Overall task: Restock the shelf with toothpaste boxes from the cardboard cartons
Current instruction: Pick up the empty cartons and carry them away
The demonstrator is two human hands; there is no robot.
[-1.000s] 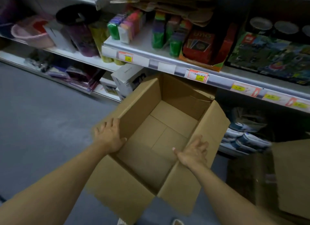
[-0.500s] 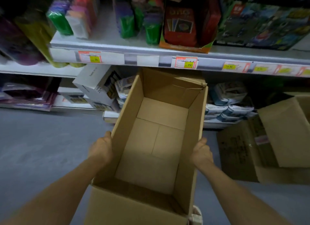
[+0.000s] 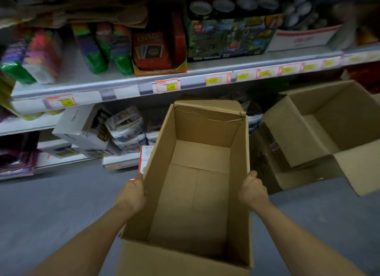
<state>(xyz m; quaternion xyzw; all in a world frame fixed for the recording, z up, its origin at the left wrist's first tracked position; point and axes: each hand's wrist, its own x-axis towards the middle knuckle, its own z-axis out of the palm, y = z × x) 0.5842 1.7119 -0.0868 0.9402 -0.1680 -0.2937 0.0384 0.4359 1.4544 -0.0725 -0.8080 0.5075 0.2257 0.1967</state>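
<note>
Empty carton (image 3: 197,193) held up facing the shelf (image 3: 144,86)

Second open carton (image 3: 320,131) on the floor at 2 o'clock. Left hand (image 3: 131,193) and right hand (image 3: 253,190) clamp the carton's side walls, arms out straight.

I see a red card game box (image 3: 152,51) up high, beside a big toy box (image 3: 228,39), yellow price tags (image 3: 167,86), and grey floor (image 3: 51,210) below

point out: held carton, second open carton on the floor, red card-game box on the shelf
held carton (image 3: 197,193): head view, bare inside floor.
second open carton (image 3: 329,129): head view, inside back wall.
red card-game box (image 3: 151,49): head view, front face, on the upper shelf.
</note>
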